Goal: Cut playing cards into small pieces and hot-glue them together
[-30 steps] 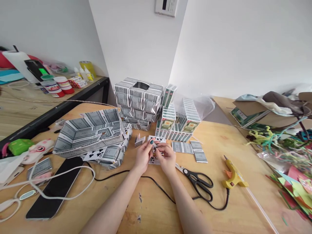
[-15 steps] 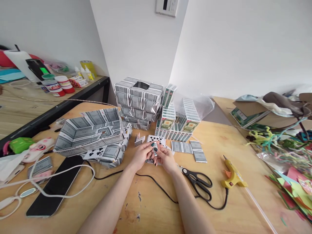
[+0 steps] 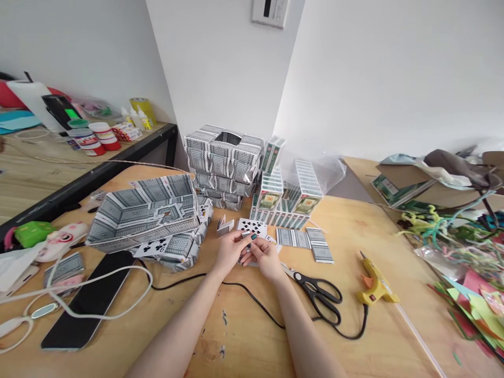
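The table (image 3: 244, 325) carried everything near the person. Taking the hands as the dial's centre, the stack of card-covered boxes (image 3: 222, 160) stood at 11 o'clock and the open card tray (image 3: 145, 195) leaned at 10, on another card-covered piece (image 3: 183, 252). Green-and-white card packs (image 3: 269, 200) were piled at 1, the black phone (image 3: 74, 333) lay at 8, the scissors (image 3: 317, 294) at 4 and the yellow glue gun (image 3: 376, 286) between 3 and 4. Two joined card strips (image 3: 293, 238) lay at 2, and face-up cards (image 3: 252, 227) lay just beyond and partly under the hands.

The latest change was small: a patterned bit that had shown between the thumbs was now mostly covered. That left the fine handling at the fingertips hard to read.

The left hand (image 3: 230, 251) had thumb and forefinger together, seemingly clamped on a small pale piece (image 3: 245, 234) right above the face-up cards. The right hand (image 3: 268, 258) met it from 3 o'clock, its fingers curled in close; whether they gripped the piece too, I could not tell.
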The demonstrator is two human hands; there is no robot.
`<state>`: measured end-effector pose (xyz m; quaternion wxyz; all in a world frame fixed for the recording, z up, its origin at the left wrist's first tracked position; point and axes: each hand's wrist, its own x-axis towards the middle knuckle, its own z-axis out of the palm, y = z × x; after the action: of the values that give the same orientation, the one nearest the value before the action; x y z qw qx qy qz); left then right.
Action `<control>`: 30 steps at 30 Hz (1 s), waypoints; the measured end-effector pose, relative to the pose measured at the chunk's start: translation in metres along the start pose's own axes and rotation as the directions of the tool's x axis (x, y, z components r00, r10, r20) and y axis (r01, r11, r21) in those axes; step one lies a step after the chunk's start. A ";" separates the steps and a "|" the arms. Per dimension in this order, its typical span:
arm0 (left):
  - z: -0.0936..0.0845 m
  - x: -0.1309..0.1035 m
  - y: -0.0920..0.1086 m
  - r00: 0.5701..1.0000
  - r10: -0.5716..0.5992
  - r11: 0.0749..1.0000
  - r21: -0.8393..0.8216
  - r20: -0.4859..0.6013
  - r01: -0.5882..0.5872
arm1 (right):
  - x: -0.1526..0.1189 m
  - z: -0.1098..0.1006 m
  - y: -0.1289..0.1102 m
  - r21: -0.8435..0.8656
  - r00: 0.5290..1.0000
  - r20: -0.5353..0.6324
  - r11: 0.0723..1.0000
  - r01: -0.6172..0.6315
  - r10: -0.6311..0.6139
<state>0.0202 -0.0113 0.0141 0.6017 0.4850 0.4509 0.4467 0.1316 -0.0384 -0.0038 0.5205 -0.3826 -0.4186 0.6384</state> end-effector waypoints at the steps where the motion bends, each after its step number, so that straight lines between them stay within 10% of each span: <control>1: 0.000 0.000 -0.001 1.000 0.006 1.000 0.023 -0.008 -0.006 | 0.000 0.001 0.001 -0.011 1.000 -0.002 1.000 0.003 -0.003; 21: -0.003 -0.002 0.005 0.986 -0.155 0.963 -0.212 0.061 0.165 | -0.002 0.003 -0.006 0.138 0.993 0.064 0.984 -0.110 0.102; 30: 0.001 -0.001 0.002 0.997 -0.058 0.996 -0.074 -0.043 0.055 | 0.000 0.005 -0.002 0.046 0.993 0.015 0.992 -0.116 0.116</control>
<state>0.0210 -0.0119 0.0160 0.6209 0.4395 0.4615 0.4564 0.1275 -0.0385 0.0002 0.4887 -0.3899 -0.3839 0.6795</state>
